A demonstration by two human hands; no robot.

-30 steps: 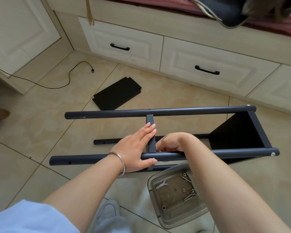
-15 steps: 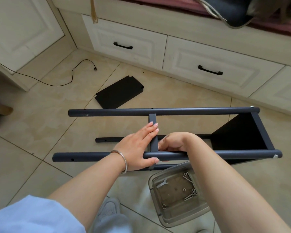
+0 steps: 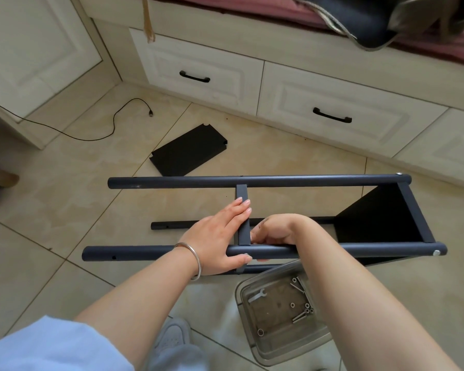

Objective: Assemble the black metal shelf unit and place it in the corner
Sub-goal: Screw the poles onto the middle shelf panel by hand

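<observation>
The black shelf frame [image 3: 279,181] lies on its side on the tiled floor, with one shelf panel [image 3: 381,218] fixed at its right end. A narrow cross piece [image 3: 242,192] spans the two upper tubes near the middle. My left hand [image 3: 220,236] lies flat with straight fingers along that cross piece, its thumb hooked under the near tube [image 3: 150,254]. My right hand [image 3: 275,231] curls its fingers at the joint of cross piece and near tube; what the fingertips hold is hidden. A loose black shelf panel [image 3: 189,149] lies on the floor behind.
A clear plastic tray [image 3: 273,341] with a small wrench, bolts and washers sits by my right forearm. White drawers [image 3: 330,113] line the back wall. A black cable [image 3: 113,124] trails across the floor at left. My grey shoe [image 3: 173,332] is below.
The hands and the frame keep the same pose throughout. Only the view has drifted slightly.
</observation>
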